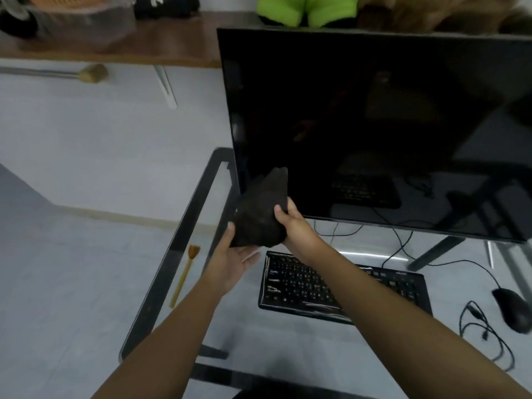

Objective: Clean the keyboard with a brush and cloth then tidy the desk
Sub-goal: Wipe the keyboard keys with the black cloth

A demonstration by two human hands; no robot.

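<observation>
A dark cloth (260, 214) is bunched up in the air above the desk's left part, in front of the monitor's lower left corner. My right hand (290, 223) grips its right side with curled fingers. My left hand (233, 259) is under its lower left, palm up, thumb against the cloth's edge. A black keyboard (316, 286) lies flat on the glass desk (184, 226) below my right forearm, which hides its middle. A thin brush (184, 273) with a yellowish handle and brown bristles lies near the desk's left edge.
A large black monitor (374, 125) stands close behind the cloth. A black mouse (514, 311) and loose cables (483, 335) lie at the right. A brown bench (115, 50) with bags and a broom (92, 73) on the floor are at the back left.
</observation>
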